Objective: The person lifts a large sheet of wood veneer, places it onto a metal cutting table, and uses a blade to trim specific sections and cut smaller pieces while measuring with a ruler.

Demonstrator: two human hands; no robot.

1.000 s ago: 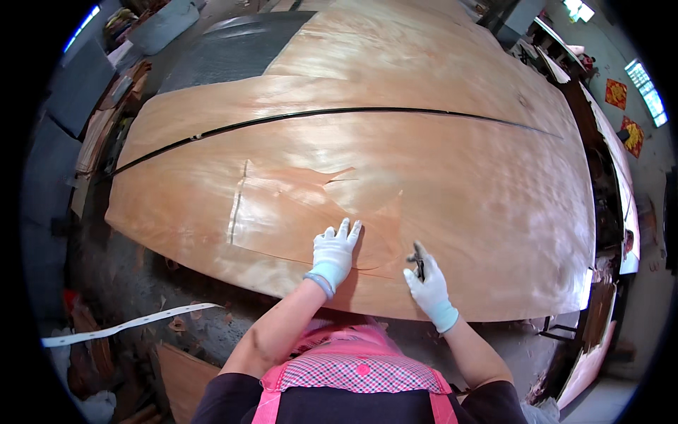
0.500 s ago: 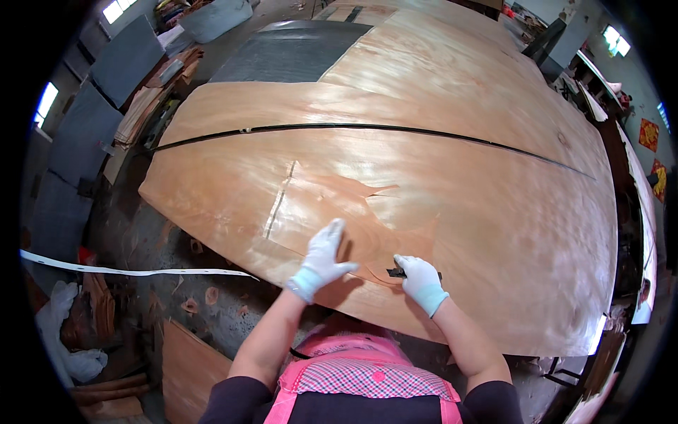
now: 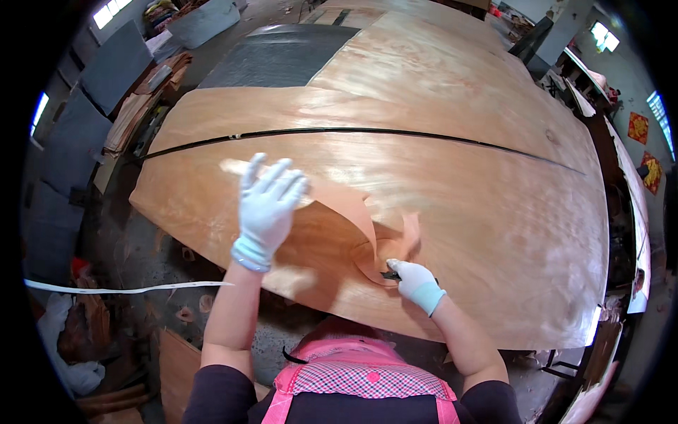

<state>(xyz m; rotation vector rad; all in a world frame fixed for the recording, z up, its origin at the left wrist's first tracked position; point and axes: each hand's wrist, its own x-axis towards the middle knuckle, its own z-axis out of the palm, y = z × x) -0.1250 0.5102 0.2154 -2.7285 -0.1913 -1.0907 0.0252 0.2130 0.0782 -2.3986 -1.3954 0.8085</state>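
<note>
My left hand [image 3: 266, 208], in a white glove, is raised over the table with its fingers spread. Behind and beside it, a loose piece of thin wood veneer [image 3: 346, 205] is lifted off the sheet and curls, its far left end blurred. Whether the fingers touch it I cannot tell. My right hand [image 3: 415, 278], also gloved, is closed around a small black cutting knife [image 3: 390, 275], low over the veneer sheet [image 3: 494, 240]. A curled veneer flap [image 3: 410, 233] stands up just beyond the knife.
A long black strip [image 3: 339, 130] crosses the large sheet from left to right. Farther back lies a dark grey sheet [image 3: 282, 56]. A white band [image 3: 127, 290] stretches in from the left. Stacked veneer [image 3: 131, 120] stands at the left, and scraps litter the floor.
My left hand has risen up and left from the sheet, and the veneer piece has come up off the surface. My right hand has moved slightly, still gripping the knife.
</note>
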